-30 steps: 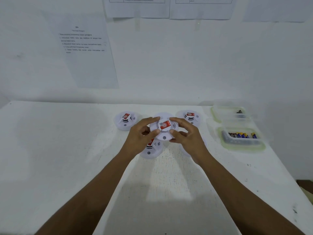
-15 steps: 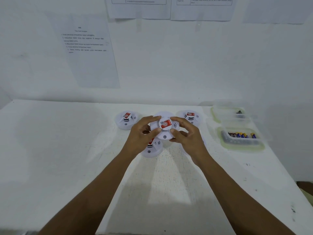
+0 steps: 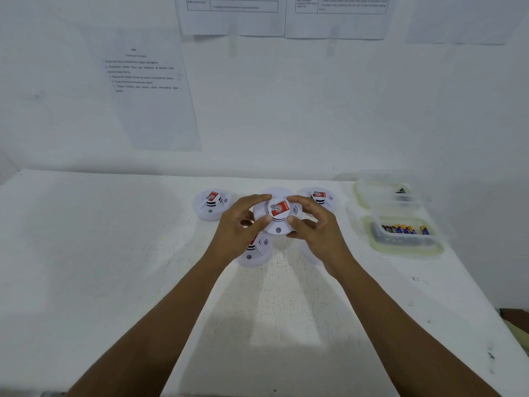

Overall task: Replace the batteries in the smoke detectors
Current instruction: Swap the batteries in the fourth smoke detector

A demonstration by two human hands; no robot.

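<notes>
Head view: I hold one smoke detector a little above the table, between both hands. My left hand and right hand pinch its rim from opposite sides, with the fingers curled around it. If I twist the cover with fingertips only, I think it can slip and drop on the second detector just under the grip. The held detector is a round disc, so it has no long axis, and its red-labelled face points up to me. Batteries lie in a container right of the grip.

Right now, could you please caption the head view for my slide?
Left hand and right hand grip a smoke detector over the white table; batteries lie in a container.
</notes>
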